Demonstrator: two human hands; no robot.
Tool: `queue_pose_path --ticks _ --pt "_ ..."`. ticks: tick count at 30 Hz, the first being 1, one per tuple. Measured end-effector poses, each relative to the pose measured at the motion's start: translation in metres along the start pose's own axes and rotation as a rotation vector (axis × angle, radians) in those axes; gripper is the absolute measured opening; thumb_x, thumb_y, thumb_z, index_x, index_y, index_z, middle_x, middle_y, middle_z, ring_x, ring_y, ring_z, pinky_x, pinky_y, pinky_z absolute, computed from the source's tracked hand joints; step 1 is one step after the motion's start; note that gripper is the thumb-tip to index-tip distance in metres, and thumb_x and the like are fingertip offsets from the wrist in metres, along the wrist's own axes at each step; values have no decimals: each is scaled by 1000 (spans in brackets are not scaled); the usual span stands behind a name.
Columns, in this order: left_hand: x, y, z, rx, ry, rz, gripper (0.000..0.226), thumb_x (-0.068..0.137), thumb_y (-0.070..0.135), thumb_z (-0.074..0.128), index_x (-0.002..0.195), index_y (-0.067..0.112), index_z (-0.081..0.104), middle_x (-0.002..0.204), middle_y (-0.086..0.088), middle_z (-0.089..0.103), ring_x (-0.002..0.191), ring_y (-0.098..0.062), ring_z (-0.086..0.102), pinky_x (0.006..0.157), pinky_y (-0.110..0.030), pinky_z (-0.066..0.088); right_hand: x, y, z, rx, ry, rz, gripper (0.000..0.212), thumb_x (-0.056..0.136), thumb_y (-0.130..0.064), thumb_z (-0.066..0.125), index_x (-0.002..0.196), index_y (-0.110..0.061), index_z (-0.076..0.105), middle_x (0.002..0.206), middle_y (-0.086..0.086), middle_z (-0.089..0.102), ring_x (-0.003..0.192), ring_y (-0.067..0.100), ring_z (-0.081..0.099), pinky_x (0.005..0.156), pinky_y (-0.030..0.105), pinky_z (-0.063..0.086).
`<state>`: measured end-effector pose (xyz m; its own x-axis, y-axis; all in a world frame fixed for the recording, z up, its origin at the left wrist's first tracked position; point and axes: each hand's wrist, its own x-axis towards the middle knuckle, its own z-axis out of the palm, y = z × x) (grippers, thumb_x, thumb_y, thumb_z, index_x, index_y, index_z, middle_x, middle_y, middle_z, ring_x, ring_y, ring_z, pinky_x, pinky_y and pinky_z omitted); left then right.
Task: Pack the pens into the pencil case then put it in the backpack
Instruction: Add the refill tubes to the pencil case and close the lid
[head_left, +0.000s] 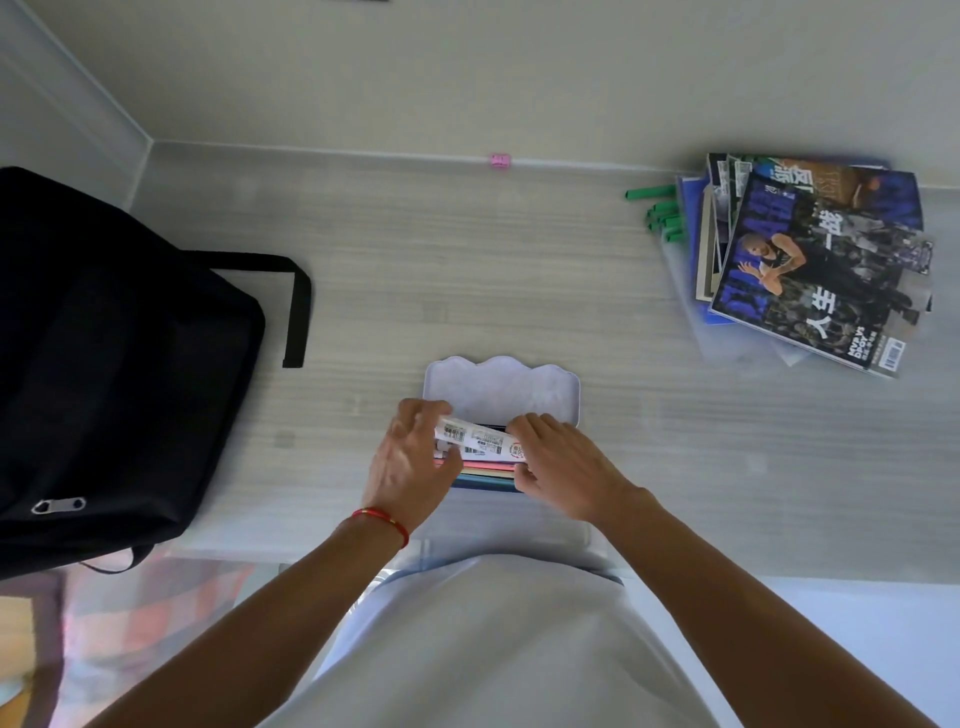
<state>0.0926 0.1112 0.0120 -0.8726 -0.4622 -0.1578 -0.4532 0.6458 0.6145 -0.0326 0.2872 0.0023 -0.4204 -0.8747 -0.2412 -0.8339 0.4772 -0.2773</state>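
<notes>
Hands: left hand (410, 457) & right hand (563, 467) both gripping white labelled pack (478, 444) over pens (485, 475).
Case: pencil case (501, 392), scalloped lid up, centre of woodgrain desk (467, 270).
Backpack (114, 353): black fabric, left.
Far right: glossy magazines (810, 260), green markers (657, 210).

Both hands, left (410, 457) and right (563, 467), reach forward; fingers curled.

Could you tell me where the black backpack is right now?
In the head view the black backpack lies on the desk's left side, left of the open pencil case and both hands.

Pale wood-grain desk (467, 270), plain cream wall (467, 67)
</notes>
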Motion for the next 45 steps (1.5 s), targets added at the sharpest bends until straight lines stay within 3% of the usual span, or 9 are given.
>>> queue_pose_path --ticks 2,4,12,19,24,27,30,41,45 --pt "-1 -2 6 85 -85 60 53 80 18 70 130 18 53 129 -8 48 110 -26 55 79 -40 58 -3 1 1 -12 47 -5 33 88 -23 57 119 -13 55 108 3 62 89 23 58 73 32 43" --pt "-2 -3 9 124 -96 74 54 80 19 72 131 18 54 129 -9 48 115 -26 51 78 -41 58 -9 5 0 4 93 -17 37 84 -25 63 119 -15 58 108 1 63 93 23 59 77 33 46" --pt "-2 -5 3 159 -85 175 37 84 12 71 120 11 65 113 -12 56 104 -28 54 76 -42 58 -39 19 7 139 182 179 40 82 -34 70 119 -20 62 115 -4 60 101 22 57 84 36 47" --pt "3 -6 1 223 -23 290 27 79 7 76 106 9 73 94 -12 64 87 -34 57 72 -42 58 -37 6 17 171 218 203 43 88 -22 71 130 -18 62 112 2 65 97 26 61 84 39 50" --pt "2 -9 0 227 -26 276 31 80 5 74 111 5 69 98 -15 66 90 -37 57 79 -45 57 -38 12 18 242 329 169 35 86 -14 75 120 -13 67 109 2 65 100 26 56 89 35 50" --pt "2 -9 -2 213 -31 287 31 79 3 74 109 6 68 99 -14 65 88 -36 58 78 -42 57 -46 20 18 302 418 298 33 85 -14 77 116 -11 69 110 5 67 100 28 58 91 36 51" --pt "2 -8 -2 214 -35 298 26 80 2 73 106 6 69 97 -14 65 87 -34 58 76 -42 57 -53 21 19 390 399 414 30 87 -10 73 116 -9 69 103 7 65 90 27 62 80 43 56" --pt "3 -1 2 257 -79 228 16 85 13 70 95 0 69 100 -16 60 92 -34 55 74 -42 58 -45 8 15 373 363 326 36 79 11 63 110 -5 71 103 10 70 88 29 68 76 32 54" --pt "2 -1 2 271 -107 222 25 83 23 69 99 3 67 104 -13 58 98 -31 54 69 -39 59 -50 13 13 331 401 285 32 81 1 69 111 -7 70 106 8 67 94 25 64 83 34 56"
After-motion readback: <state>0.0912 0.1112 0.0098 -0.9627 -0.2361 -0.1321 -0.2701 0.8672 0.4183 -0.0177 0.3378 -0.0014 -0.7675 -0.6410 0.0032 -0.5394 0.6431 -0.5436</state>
